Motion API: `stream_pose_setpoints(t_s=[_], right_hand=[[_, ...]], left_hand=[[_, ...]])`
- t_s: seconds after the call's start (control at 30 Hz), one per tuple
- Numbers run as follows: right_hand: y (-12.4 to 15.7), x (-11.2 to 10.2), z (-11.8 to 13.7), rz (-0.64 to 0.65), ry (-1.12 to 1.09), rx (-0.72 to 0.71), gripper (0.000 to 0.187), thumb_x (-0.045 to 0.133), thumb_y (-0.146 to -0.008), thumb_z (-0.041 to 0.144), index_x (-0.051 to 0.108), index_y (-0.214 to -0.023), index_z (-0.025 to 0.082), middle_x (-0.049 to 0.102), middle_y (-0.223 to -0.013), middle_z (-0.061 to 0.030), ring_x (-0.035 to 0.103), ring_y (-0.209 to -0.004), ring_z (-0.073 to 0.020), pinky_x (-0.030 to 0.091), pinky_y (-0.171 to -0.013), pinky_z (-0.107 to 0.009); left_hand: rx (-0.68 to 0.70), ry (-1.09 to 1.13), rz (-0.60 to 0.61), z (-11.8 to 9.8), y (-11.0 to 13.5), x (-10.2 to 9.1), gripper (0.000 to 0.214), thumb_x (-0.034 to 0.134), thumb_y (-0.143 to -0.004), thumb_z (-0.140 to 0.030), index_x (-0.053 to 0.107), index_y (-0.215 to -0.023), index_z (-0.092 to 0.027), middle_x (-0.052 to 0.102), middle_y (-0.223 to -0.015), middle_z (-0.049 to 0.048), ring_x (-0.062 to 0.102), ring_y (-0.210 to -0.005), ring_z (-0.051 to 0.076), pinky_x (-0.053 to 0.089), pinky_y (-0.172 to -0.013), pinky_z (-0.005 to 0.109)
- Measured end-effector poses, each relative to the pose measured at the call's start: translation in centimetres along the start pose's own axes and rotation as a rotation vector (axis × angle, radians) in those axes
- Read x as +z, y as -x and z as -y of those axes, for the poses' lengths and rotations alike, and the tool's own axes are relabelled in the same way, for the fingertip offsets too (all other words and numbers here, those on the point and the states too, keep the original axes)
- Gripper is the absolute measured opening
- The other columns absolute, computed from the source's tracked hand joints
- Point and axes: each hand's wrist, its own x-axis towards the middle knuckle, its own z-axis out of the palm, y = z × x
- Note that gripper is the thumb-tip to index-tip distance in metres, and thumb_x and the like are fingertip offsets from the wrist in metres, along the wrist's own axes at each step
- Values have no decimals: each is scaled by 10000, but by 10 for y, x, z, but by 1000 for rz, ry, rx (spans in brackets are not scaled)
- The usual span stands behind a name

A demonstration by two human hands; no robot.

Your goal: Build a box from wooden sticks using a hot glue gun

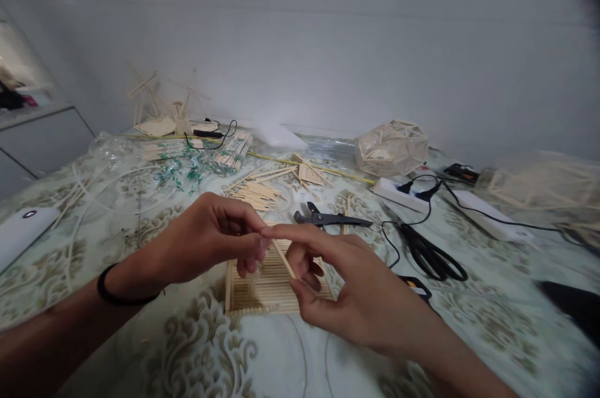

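Observation:
A flat panel of thin wooden sticks laid side by side (267, 290) lies on the patterned tablecloth in front of me. My left hand (210, 238), with a black band on its wrist, is closed in a pinch just above the panel's near left part. My right hand (342, 288) hovers over the panel's right side, its forefinger stretched left to meet the left fingertips. A single thin stick (284, 259) runs slanted between thumb and forefinger of my right hand, and both hands pinch it.
Black pliers (328, 218) and black scissors (429, 254) lie behind and right of the panel. A loose stick pile (255, 193), a stick lattice ball (391, 148), a white power strip (398, 193) with cables, stick models (157, 107) and a white device (21, 229) surround them.

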Motion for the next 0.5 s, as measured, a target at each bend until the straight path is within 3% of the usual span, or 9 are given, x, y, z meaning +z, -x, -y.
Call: stream_pose_setpoints(t_s=[0.13,0.3,0.4,0.5], right_hand=[[0,2,3,0,19,-2,665,598,-800,82,681,-1440,242,644,-757,78,620,-632,-99,497,-602,-208],[2,2,6,18,-6,14,704,579,-803,73,652,-1486,230,599,-730,88,581,-603,-97,472,-570,-200],[3,0,7,21,21,-12,659,564,-897,99,620,-1538,235,637,-768,63,597,-626,-110,473,-572,-213],[3,1,7,-27,104,-36,558,510,-1034,161,595,-1580,237,744,-874,10,665,-704,-138,547,-693,-265]], left_hand=[[-33,-83,-55,0,1,3,110,800,-753,-214,715,-712,-159,687,-543,-29,564,-446,72,436,-428,139],[24,-153,-107,3,2,7,92,669,-730,-203,615,-663,-170,533,-471,-82,405,-445,31,300,-432,116],[67,-150,-131,5,2,7,82,640,-749,-205,600,-682,-178,529,-499,-88,402,-456,35,312,-439,128],[99,-150,-152,7,1,5,142,649,-784,-237,575,-675,-186,534,-511,-85,407,-461,40,325,-441,137]])
